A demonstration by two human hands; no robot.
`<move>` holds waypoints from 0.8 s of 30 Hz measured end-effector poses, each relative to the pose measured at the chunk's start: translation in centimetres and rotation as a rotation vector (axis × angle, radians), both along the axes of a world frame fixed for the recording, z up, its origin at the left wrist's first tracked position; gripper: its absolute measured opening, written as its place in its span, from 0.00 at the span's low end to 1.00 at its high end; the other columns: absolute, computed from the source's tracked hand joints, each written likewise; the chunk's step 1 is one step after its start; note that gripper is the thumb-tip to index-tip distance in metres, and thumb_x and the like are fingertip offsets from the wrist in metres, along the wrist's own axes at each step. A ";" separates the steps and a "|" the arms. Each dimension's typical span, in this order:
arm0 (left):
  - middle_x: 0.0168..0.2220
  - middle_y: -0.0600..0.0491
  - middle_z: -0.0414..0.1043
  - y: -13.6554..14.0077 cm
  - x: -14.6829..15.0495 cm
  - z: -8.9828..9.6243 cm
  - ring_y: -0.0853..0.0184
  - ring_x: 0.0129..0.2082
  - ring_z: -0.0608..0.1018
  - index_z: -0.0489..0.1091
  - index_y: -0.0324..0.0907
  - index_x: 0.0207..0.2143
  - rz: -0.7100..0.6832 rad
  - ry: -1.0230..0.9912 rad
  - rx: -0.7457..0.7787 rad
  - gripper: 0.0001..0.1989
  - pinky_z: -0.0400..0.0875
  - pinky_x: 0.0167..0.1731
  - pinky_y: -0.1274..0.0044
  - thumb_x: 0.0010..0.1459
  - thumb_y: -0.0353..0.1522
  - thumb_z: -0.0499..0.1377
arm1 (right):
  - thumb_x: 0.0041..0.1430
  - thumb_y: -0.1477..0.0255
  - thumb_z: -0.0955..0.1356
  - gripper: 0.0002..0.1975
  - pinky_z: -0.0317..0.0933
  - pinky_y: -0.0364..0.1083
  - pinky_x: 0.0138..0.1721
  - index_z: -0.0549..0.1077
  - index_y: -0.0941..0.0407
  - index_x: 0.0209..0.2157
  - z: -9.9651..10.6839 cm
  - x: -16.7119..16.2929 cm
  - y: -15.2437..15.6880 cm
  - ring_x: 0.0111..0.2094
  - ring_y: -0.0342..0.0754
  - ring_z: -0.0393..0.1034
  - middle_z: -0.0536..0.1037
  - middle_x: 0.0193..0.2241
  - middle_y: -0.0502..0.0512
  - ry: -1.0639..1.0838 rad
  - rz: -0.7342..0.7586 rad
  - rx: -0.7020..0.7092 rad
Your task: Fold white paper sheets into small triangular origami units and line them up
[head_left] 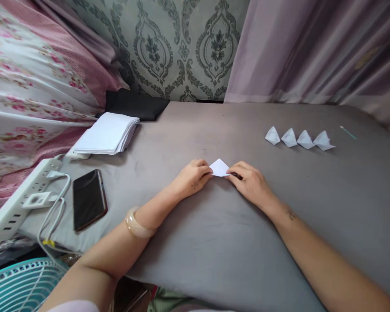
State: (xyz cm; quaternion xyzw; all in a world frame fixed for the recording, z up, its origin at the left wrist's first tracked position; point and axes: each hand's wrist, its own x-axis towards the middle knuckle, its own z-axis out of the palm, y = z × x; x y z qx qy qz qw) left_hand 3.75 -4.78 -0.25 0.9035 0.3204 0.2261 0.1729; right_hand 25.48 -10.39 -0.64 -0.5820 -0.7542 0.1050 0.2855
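A small piece of folded white paper with a pointed top is held between my two hands, over the middle of the grey-covered table. My left hand pinches its left corner. The right corner is gripped by the fingertips of my right hand. Several folded white paper shapes stand in a row beyond my right hand, apart from it. To the far left lies a stack of white paper sheets.
Left of my arm lies a black phone, beside a white power strip with plugged-in cables. A black flat item is behind the paper stack. A thin pale stick lies far right. A turquoise fan stands below the table's left edge.
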 end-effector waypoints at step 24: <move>0.37 0.49 0.69 1.3 0.5 0.7 0.69 0.31 0.72 0.73 0.37 0.26 0.384 -0.107 -0.435 0.08 0.69 0.38 0.72 0.55 0.34 0.61 | 0.49 0.62 0.70 0.11 0.63 0.50 0.33 0.77 0.55 0.20 0.2 1.0 2.3 0.25 0.44 0.65 0.75 0.36 0.57 0.263 -0.232 -0.243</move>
